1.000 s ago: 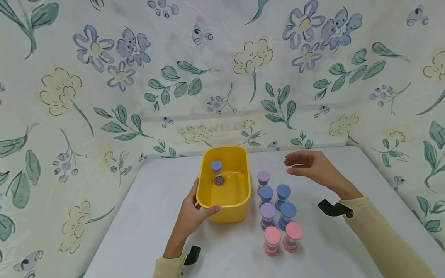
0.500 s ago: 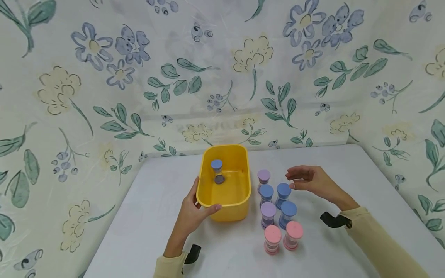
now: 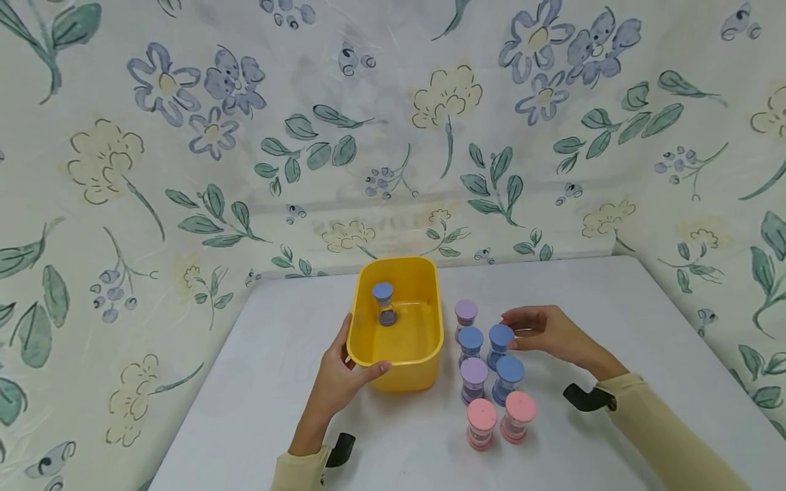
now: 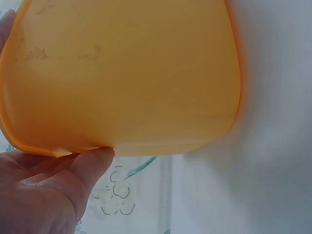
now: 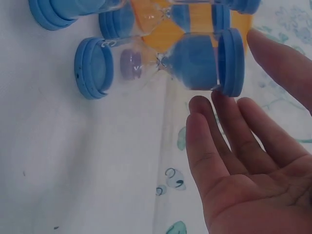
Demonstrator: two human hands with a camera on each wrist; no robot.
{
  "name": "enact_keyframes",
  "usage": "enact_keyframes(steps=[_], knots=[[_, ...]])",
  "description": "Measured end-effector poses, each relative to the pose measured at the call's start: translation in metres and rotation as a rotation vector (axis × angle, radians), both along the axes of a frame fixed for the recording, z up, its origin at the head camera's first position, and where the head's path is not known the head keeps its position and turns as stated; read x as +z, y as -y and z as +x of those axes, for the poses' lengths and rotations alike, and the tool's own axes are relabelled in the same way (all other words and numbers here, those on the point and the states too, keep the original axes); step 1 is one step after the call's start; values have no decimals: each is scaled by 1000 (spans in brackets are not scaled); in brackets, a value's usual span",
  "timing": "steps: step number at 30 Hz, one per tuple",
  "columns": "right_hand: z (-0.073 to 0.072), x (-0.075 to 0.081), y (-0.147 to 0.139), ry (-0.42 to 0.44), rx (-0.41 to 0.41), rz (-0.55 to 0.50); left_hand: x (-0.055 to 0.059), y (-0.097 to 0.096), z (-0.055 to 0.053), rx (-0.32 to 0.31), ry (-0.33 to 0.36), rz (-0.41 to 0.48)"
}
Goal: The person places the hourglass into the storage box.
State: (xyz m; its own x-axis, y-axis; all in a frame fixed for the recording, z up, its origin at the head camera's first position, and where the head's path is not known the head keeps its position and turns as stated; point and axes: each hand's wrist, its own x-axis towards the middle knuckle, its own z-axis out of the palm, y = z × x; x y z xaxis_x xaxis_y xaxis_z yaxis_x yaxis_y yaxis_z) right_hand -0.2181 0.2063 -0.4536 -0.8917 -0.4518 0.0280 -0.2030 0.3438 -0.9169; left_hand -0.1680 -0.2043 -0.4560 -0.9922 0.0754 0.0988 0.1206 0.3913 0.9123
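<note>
My left hand (image 3: pixel 344 372) grips the near left corner of a yellow plastic bin (image 3: pixel 405 378), thumb over the rim and fingers along the outside wall. In the left wrist view the bin's wall (image 4: pixel 131 73) fills most of the picture. One blue-capped hourglass (image 3: pixel 384 303) stands upright inside the bin. My right hand (image 3: pixel 546 334) is at the top of another blue hourglass (image 3: pixel 500 344) on the table. The right wrist view shows its thumb and extended fingers on either side of the upper cap (image 5: pixel 233 63); firm contact is unclear.
Around that hourglass stand two more blue ones (image 3: pixel 508 378), two purple ones (image 3: pixel 473 382) and two pink ones (image 3: pixel 482 423), all upright right of the bin. The white table (image 3: pixel 258 409) meets a floral sheet (image 3: pixel 393 170) behind.
My right hand has come down and toward me, from above the table behind the hourglasses to the top of the blue one. The left hand and bin have stayed put.
</note>
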Motion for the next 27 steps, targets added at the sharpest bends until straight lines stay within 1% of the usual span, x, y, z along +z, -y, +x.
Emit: enact_keyframes(steps=[6, 12, 20, 27], knots=[[-1, -6, 2, 21, -2, 15, 0, 0, 0, -4, -2, -5], [-2, -11, 4, 20, 1, 13, 1, 0, 1, -1, 3, 2], [-1, -13, 6, 42, -5, -9, 2, 0, 1, -1, 2, 9], [0, -15, 6, 24, -20, -9, 1, -1, 1, 0, 1, 3]])
